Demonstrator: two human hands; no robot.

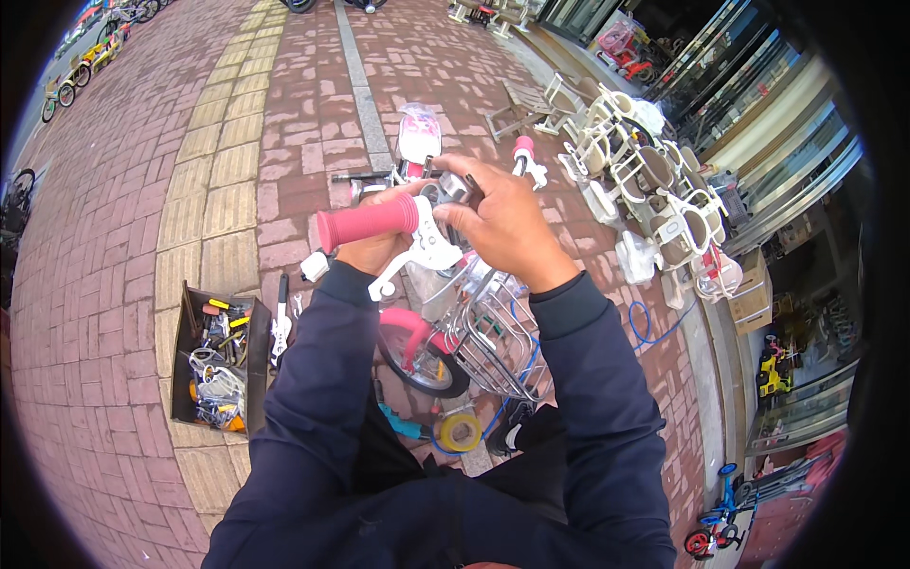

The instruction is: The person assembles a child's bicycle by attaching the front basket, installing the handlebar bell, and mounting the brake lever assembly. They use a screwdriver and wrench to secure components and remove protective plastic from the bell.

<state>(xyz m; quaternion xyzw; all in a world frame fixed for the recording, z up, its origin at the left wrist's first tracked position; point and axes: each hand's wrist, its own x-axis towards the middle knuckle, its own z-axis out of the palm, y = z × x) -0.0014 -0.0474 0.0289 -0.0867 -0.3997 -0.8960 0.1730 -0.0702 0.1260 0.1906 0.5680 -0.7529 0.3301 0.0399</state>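
A small pink and white child's bicycle stands on the brick pavement below me, with a wire front basket (pixel 498 337) and a pink front wheel guard (pixel 412 332). My left hand (pixel 379 248) grips the handlebar just behind the pink grip (pixel 365 224), next to the white brake lever (pixel 417 254). My right hand (pixel 507 223) is closed over a small grey metal part (pixel 458 188) at the handlebar's middle. The other pink grip (pixel 523 147) shows beyond my right hand. The pink and white saddle (pixel 419 136) lies farther ahead.
An open dark toolbox (pixel 220 360) full of tools sits on the pavement at my left. A yellow tape roll (pixel 459 432) and a teal-handled tool (pixel 403 425) lie near my feet. Several white child seats (pixel 645 190) are stacked at the right by a shopfront. A blue hose (pixel 654 332) runs there.
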